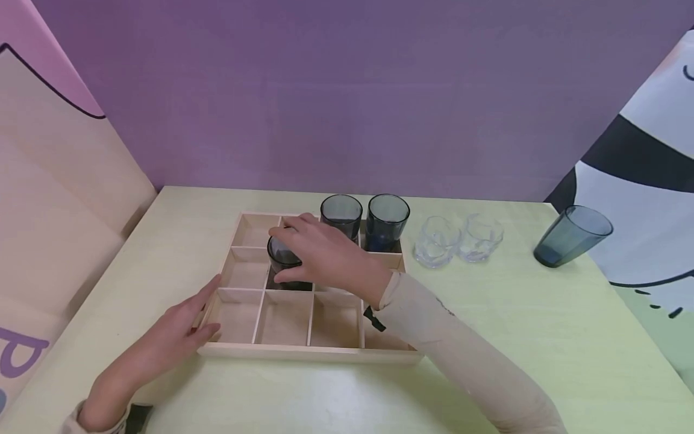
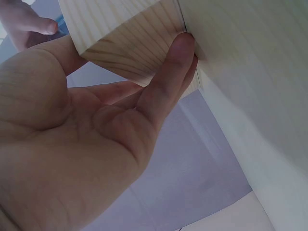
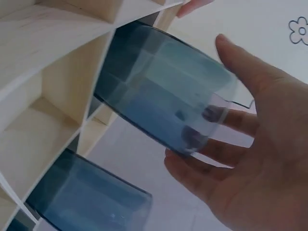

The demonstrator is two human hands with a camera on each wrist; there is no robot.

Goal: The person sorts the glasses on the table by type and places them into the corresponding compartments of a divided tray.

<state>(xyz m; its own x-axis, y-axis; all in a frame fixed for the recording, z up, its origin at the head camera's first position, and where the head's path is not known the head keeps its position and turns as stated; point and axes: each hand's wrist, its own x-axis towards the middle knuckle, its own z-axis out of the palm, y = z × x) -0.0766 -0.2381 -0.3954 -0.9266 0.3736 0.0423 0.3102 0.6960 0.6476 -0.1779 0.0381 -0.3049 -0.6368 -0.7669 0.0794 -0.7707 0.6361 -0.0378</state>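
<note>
A shallow wooden divided tray [image 1: 311, 355] lies on the table. My left hand [image 1: 168, 337] holds its near left side, with the thumb over the rim and the fingers along the outer wall; the left wrist view shows fingers [image 2: 180, 50] against the wood. In the middle row stands a dark tinted drinking glass [image 3: 163, 91], second compartment from the left. My right hand [image 1: 331, 253] is spread around that glass. The right wrist view shows its thumb apart from the glass and its other fingers behind the base end.
Two more tinted glasses, one [image 1: 341, 211] beside the other [image 1: 387, 220], stand in the back row. Right of the tray are two small clear glasses, one [image 1: 436, 241] and another [image 1: 481, 238]. A blue-grey glass [image 1: 572, 238] stands near the table's right edge. A purple wall [image 1: 368, 108] rises behind.
</note>
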